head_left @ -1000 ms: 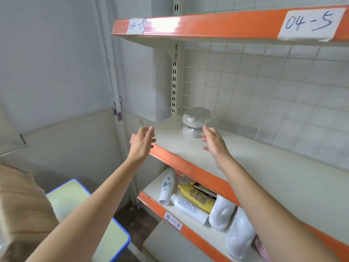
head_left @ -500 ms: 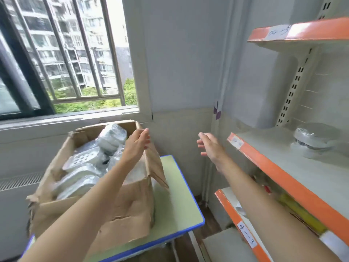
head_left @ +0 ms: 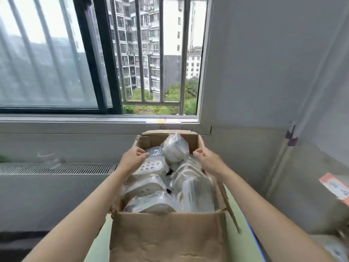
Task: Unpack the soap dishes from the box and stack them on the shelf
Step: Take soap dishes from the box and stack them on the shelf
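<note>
Two hands of yours reach into the open cardboard box (head_left: 166, 237) that sits on the pale green tabletop (head_left: 239, 222) below the window (head_left: 94, 53). Your left hand (head_left: 132, 160) is at the box's left side, its fingers curled loosely over a wrapped soap dish (head_left: 153, 165) with round holes in its top; whether the fingers actually grip it or only touch it cannot be told. Your right hand (head_left: 206, 160) is at the box's right wall near the far corner, fingers bent inward with the fingertips close together, and nothing is plainly held in it; it hovers just beside the plastic wrap of the dishes there. The box is full of soap dishes in clear plastic, lying in a loose heap, and one rounded wrapped bundle (head_left: 175, 148) stands higher than the rest at the far end, between your two hands. At the right edge of view the orange edge of a shelf (head_left: 336, 188) with a white label shows, well apart from the box.
</note>
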{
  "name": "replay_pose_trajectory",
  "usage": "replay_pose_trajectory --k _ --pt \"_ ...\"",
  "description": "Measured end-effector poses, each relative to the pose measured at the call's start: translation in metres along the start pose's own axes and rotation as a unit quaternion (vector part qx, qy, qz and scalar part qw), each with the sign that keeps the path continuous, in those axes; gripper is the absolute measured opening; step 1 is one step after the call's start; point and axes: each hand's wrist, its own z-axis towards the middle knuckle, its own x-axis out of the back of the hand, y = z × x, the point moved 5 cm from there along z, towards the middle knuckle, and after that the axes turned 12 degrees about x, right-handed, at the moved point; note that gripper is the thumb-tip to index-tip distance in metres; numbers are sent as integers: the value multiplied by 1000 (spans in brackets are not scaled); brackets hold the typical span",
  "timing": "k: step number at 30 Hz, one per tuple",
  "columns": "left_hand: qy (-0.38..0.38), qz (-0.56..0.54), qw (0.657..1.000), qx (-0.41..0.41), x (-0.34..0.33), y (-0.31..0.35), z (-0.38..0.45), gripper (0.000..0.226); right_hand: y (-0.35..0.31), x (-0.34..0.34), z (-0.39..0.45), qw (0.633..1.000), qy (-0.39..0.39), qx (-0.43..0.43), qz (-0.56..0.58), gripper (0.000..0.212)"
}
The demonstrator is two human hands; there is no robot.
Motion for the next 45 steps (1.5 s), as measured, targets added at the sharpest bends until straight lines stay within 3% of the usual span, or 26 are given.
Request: replay_pose_trajectory --k 5,10,17,20,23,26,29,31,37,45 --pt "-64 104 991 -48 -14 -5 34 41 17 -27 42 993 -80 -37 -74 45" --pt "-79 164 981 -69 -28 -5 76 43 23 -43 85 989 -72 -71 -107 67" --pt "-137 210 966 -63 -58 -2 116 52 30 -65 129 980 -23 -194 -38 103" --pt "-182 192 964 -31 -67 -6 125 67 34 -69 135 977 -3 -211 -39 106" --pt "-214 179 960 15 -70 -6 130 101 35 -68 136 978 -6 -205 -44 102" --pt "-232 155 960 36 -73 -8 139 104 36 -64 133 980 -11 -194 -41 102" --pt "-155 223 962 -22 -72 -8 147 80 40 -59 127 982 -8 -187 -27 102" --pt "-103 236 964 -68 -71 -5 143 78 41 -52 124 983 11 -182 -23 100" --pt "54 75 989 -116 -43 19 125 79 40 -24 117 983 64 -172 -8 59" --pt "170 23 977 -127 -2 49 88 84 24 -4 81 990 43 -125 -53 58"
